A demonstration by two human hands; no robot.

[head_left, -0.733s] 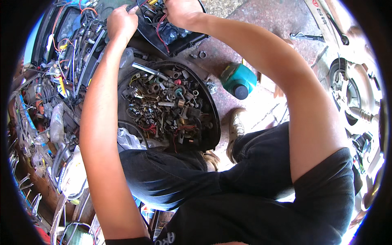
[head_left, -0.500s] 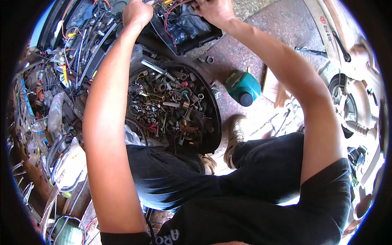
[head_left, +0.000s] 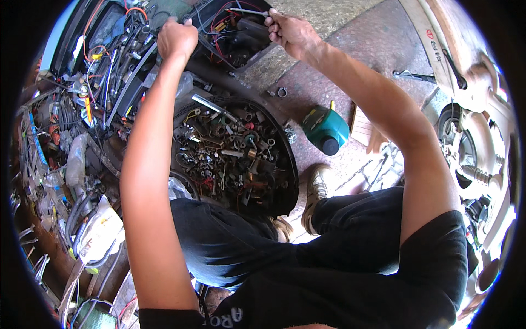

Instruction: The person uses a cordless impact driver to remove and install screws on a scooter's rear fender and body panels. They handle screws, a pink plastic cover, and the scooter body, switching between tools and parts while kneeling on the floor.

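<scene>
At the top of the view my right hand (head_left: 293, 34) is closed around a thin metal rod (head_left: 249, 11) that points left over a black tray (head_left: 219, 60). Red wires (head_left: 215, 43) and dark small parts lie inside this tray. My left hand (head_left: 178, 41) is closed just left of the same tray; its fingertips face away, so whatever it grips is hidden. Below the tray sits a round black pan (head_left: 295, 181) heaped with bolts, nuts and other metal parts. A bright metal tube (head_left: 213, 107) lies across the far side of the heap.
Tangled cables, tools and plastic scraps fill the left side, with a clear plastic bag (head_left: 75, 159) among them. To the right stand a green bottle (head_left: 327, 127) with a black cap and a metal ring (head_left: 282, 92). A scooter wheel (head_left: 460, 137) is at far right.
My hands have come lower in the view and slightly apart. The thin rod now shows in my right hand. The grey plastic seen in the black tray has gone from there, showing dark parts.
</scene>
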